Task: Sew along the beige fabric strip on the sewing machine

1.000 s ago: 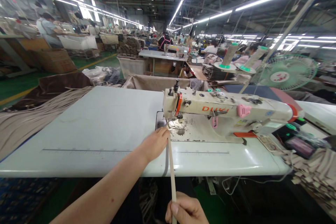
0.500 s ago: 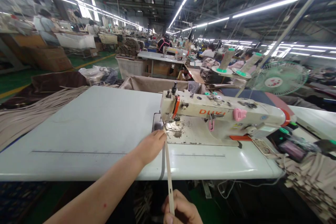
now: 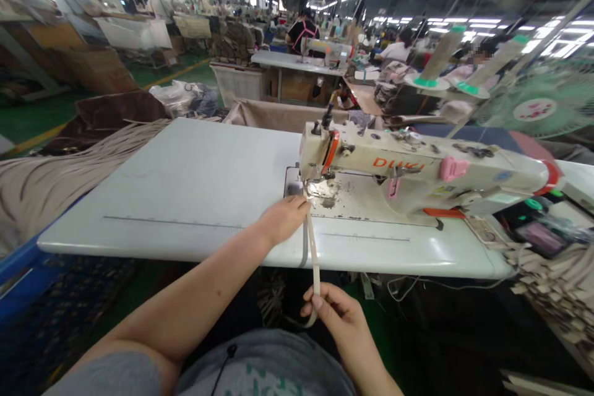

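Observation:
A narrow beige strap (image 3: 314,247) runs from under the presser foot of the sewing machine (image 3: 371,167), over the table's front edge and down. My left hand (image 3: 288,218) lies on the table just in front of the needle area, its fingers closed together on the strap; the fingertips are partly hidden. Below the table edge, my right hand (image 3: 341,315) pinches the strap between thumb and fingers, and its lower end curls back beneath that hand. A grey strip (image 3: 305,244) lies beside the strap on the tabletop.
The white sewing table (image 3: 185,179) carries a printed ruler line. Long beige strips (image 3: 93,161) are heaped at the left, and bundled strips (image 3: 557,297) at the right. Thread cones (image 3: 443,62) and a green fan (image 3: 533,105) stand behind the machine. People work at other tables further back.
The view has tilted down, showing more of my right hand and my shirt. My right hand still pinches the strap, whose lower end now shows curled. My left hand stays by the needle.

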### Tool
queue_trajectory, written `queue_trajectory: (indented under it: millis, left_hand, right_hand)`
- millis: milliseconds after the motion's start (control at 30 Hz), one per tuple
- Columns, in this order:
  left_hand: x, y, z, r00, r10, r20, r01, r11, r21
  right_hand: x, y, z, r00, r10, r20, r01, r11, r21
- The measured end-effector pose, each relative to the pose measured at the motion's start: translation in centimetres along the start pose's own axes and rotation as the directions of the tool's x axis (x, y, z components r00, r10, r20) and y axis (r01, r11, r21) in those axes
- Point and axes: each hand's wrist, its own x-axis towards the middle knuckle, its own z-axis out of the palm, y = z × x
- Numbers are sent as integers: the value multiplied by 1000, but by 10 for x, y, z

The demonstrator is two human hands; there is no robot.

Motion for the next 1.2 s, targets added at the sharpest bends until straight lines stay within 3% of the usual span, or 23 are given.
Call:
queue_trajectory:
  millis: [167, 300, 467, 800, 1200]
  left_hand:
    - [1, 0, -4, 999, -10, 38, 9, 1000, 26]
    - [1, -1, -3, 999, 9, 42, -11, 998, 64]
    - [0, -1, 0, 1000, 5, 15, -6, 997, 77]
    - [-2, -1, 2, 1000, 25, -17, -23, 997, 74]
    - [-2, -5, 15, 997, 70, -19, -67, 993, 95]
  right_hand:
    - [-13, -14, 2, 997, 76, 11, -77, 992, 96]
    - [-19, -13, 0, 994, 70, 83, -83, 984, 159]
    - [-18, -10, -3, 991, 40, 127, -54, 992, 110]
    - [-20, -18, 4, 995, 51, 89, -59, 994, 93]
    - [-13, -2, -3, 977, 30, 209, -38, 999, 37]
